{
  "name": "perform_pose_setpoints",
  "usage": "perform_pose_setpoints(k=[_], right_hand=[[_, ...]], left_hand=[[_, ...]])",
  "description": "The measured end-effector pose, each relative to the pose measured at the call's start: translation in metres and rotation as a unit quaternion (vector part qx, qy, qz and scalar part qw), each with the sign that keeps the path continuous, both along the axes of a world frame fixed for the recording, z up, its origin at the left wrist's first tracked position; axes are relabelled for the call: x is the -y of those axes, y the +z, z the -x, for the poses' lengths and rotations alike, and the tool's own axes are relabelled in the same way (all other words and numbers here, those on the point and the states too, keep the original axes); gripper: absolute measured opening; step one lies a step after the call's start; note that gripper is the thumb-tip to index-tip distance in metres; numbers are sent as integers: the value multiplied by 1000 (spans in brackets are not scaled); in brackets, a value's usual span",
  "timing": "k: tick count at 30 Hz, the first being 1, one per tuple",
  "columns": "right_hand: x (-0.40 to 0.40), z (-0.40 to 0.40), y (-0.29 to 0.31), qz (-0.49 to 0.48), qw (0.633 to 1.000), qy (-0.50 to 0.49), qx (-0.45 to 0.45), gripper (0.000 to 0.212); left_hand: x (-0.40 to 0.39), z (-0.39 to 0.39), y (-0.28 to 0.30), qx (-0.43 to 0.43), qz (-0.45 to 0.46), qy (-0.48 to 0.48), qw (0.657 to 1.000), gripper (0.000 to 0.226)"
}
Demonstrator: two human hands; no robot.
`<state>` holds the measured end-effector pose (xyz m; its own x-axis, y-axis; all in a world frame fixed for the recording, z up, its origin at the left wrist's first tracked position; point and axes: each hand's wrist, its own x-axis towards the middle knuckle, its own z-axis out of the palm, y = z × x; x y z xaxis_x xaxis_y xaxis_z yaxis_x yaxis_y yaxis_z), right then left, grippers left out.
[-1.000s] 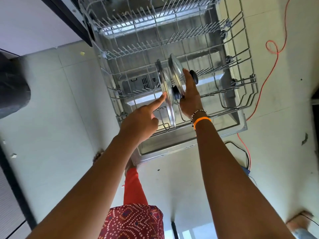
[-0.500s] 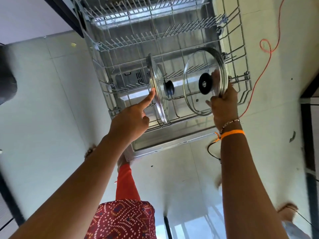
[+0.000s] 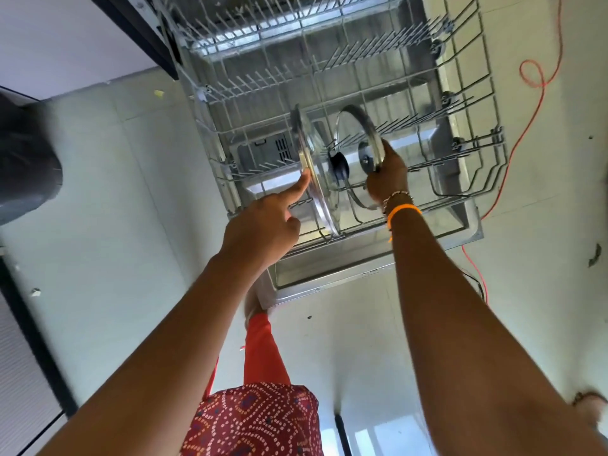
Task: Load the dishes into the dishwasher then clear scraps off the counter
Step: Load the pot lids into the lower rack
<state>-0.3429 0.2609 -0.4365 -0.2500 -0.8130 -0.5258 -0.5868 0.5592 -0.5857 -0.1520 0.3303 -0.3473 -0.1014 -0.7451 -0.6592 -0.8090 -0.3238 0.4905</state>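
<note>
**Slotting two glass lids into the lower rack**

Standing over the pulled-out dishwasher rack (image 3: 467,192), we work with both hands inside its front half. Our left hand (image 3: 263,222) has its index finger stretched out, the tip touching the rim of the first glass lid (image 3: 312,179), while the other fingers are curled into the palm and hold nothing. That lid stands on edge between the rack's tines, its black knob (image 3: 339,164) facing the rack's right side; we judge the fingertip is there to steady it so it does not tip while its neighbour goes in.

Our right hand (image 3: 388,172) pinches the rim of the second glass lid (image 3: 357,136), thumb and fingers curled over the metal edge. We hold it upright, just right of the first lid and close to its knob, most likely so that both lids stand parallel in neighbouring slots and water can reach both faces. Whether its lower rim already sits between tines, we cannot tell.

An orange cable (image 3: 539,77) loops on the floor to the right of the rack.

No brand, label or writing can be read on the lids or the rack.
</note>
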Motion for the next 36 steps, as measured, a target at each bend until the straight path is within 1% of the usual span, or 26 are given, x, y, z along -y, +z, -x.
perform_pose_setpoints(k=[2,3,4,6,7,8,9,10,11,12,14,17,19,21,22,28,29,31,36], right_hand=[[4,11,3,5,1000,4,-30,42],[2,15,6,0,999,9,-33,37],[-2,17,10,-6,1000,11,-21,37],[-13,17,18,2,999,-28,22,47],[-19,15,23,28,998,-54,19,50],[-26,11,31,64,996,-68,-7,50],[-33,5,39,104,991,-80,-25,45],[-39,-5,52,138,986,-92,-22,38],[-44,-19,65,156,982,-105,0,32],[-47,-33,77,160,981,-106,31,28],[-52,-69,96,142,984,-65,90,29],[-55,-131,122,82,982,-5,172,29],[-57,-171,147,49,981,7,186,28],[-59,-212,168,29,979,25,199,28],[-60,-230,177,23,976,37,211,28],[-71,-364,261,22,955,106,276,26],[-77,-397,282,21,948,127,290,25],[-77,-436,308,21,940,146,307,23],[-99,-577,384,47,905,231,354,20]], left_hand=[[0,-2,-1,-5,7,-5,1000,67],[-1,-2,-1,-16,4,-5,1000,67],[-1,-2,-1,-31,-1,0,1000,68],[-2,0,2,-61,-10,17,998,69],[-2,1,4,-73,-9,24,997,67],[-2,1,7,-85,-10,33,996,64],[-2,1,10,-102,-14,52,993,60],[-2,-1,14,-122,-19,81,989,54],[-2,-4,21,-145,-26,115,982,48],[-2,-6,26,-165,-34,152,974,42],[-2,-16,41,-196,-45,242,949,34],[-3,-47,69,-238,-36,368,898,32],[-6,-73,91,-262,-28,421,868,27],[-15,-109,116,-270,-13,451,850,18],[-20,-127,127,-273,-6,465,842,17],[-51,-269,201,-275,66,522,805,21],[-59,-303,220,-271,87,535,795,22],[-62,-341,244,-281,111,542,784,22],[-93,-469,327,-292,196,554,755,23]])
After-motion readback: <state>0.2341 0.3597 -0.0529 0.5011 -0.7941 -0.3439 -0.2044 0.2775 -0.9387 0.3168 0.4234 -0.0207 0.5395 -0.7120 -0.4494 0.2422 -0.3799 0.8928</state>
